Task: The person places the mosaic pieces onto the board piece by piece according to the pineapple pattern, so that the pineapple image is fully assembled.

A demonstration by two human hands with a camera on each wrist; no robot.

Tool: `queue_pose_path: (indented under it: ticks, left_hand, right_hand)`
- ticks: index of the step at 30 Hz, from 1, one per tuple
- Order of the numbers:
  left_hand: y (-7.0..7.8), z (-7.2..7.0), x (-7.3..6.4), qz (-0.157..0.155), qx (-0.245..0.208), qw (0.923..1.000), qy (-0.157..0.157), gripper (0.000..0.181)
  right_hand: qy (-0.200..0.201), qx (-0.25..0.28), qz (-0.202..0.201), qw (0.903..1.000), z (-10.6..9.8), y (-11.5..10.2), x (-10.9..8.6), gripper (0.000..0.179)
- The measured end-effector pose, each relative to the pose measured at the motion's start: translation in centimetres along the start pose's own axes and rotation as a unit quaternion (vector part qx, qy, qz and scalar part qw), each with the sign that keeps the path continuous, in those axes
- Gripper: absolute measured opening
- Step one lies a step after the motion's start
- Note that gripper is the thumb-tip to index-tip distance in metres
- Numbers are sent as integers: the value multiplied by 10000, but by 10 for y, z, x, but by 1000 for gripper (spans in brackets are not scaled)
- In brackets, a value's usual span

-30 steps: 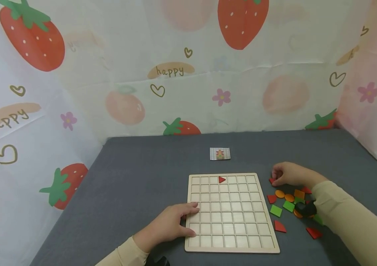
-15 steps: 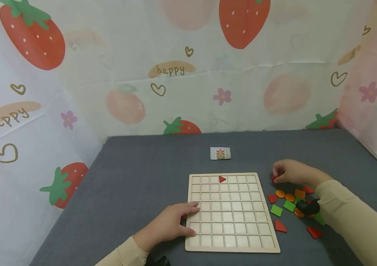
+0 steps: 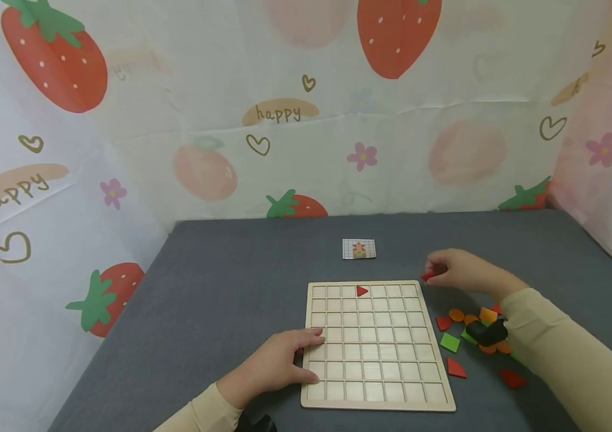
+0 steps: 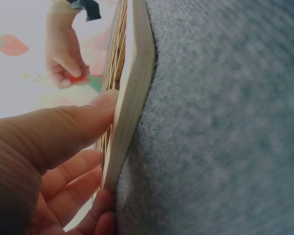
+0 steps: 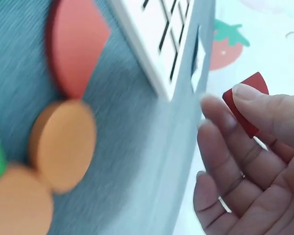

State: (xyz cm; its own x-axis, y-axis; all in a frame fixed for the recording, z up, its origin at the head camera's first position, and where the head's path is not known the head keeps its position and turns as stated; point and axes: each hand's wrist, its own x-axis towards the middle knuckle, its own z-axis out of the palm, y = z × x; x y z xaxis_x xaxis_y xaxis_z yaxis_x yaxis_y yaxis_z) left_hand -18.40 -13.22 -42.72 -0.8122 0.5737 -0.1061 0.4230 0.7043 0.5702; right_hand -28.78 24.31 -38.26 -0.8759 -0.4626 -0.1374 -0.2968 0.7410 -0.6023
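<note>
A pale wooden grid board lies on the grey table, with a red triangle in one top-row cell. My left hand rests on the board's left edge, thumb and forefinger spread apart. In the left wrist view, that thumb touches the rim. My right hand is raised beyond the board's top right corner. Between thumb and forefinger it pinches a small red tile with straight sides and what looks like one curved edge; part of it is hidden by the thumb.
Right of the board lie loose tiles: green squares, orange discs, an orange square and red quarter-circle tiles. The right sleeve and a black wrist strap cover some. A small printed card lies behind the board.
My right hand has lifted the red tile off the table and moved left and away from me, towards the board's top right corner. The left hand and board have stayed in place.
</note>
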Motion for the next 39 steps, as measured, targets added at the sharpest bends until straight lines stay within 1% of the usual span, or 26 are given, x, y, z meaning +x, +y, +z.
queue_pose_path:
  ticks: [4,9,17,23,27,31,34,39]
  left_hand:
    - [0,0,0,-1,13,10000,-7,66]
    - [1,-1,0,-12,-27,10000,-25,66]
    - [-1,0,0,16,-2,10000,-8,65]
    - [-1,0,1,23,40,10000,-22,65]
    - [-1,0,0,26,0,10000,-22,65]
    - [-1,-1,0,28,-30,10000,-6,65]
    - [-1,-1,0,28,-29,10000,-11,65]
    - [-2,-1,1,58,-61,10000,-32,65]
  right_hand:
    - [44,113,-26,9999,6,-10,8,15]
    - [26,229,-97,9997,14,-23,18,6]
    - [-70,307,-312,9990,27,-38,37,8]
    - [-92,447,-267,9986,40,-52,50,11]
    - [-85,545,-284,9981,49,-63,57,9]
    - [-161,679,-288,9971,58,-73,63,6]
    - [-200,598,-370,9973,64,-78,66,7]
    - [-249,371,-266,9986,71,-81,70,10]
